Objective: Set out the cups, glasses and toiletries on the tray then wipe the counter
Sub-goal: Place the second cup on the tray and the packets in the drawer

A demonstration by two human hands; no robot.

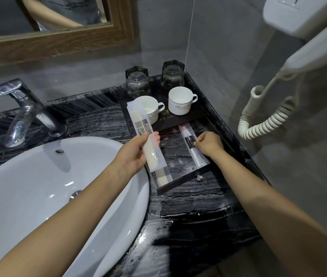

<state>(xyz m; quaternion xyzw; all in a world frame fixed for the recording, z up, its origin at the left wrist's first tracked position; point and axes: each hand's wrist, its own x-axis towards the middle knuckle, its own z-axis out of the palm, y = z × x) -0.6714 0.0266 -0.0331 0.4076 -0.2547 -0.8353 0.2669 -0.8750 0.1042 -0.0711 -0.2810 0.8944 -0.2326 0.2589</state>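
Two holds, mid-frame: your left hand (135,154) grips the wide packet (138,116); your right hand (210,143) pinches the narrow packet (196,155) in the tray (182,185).

The left grip (136,150) holds the first packet (151,154) over the left rim of the tray (180,185). The right grip (208,143) pinches the second packet (195,156), which lies in the tray. Behind both grips stand two cups (180,99), and behind them two glasses (173,75). Left of the left grip lies the sink (58,176), on the bench (188,208).

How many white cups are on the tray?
2. The left cup stands on the tray, partly behind the packet in the left hand; the right cup beside it, fully visible.
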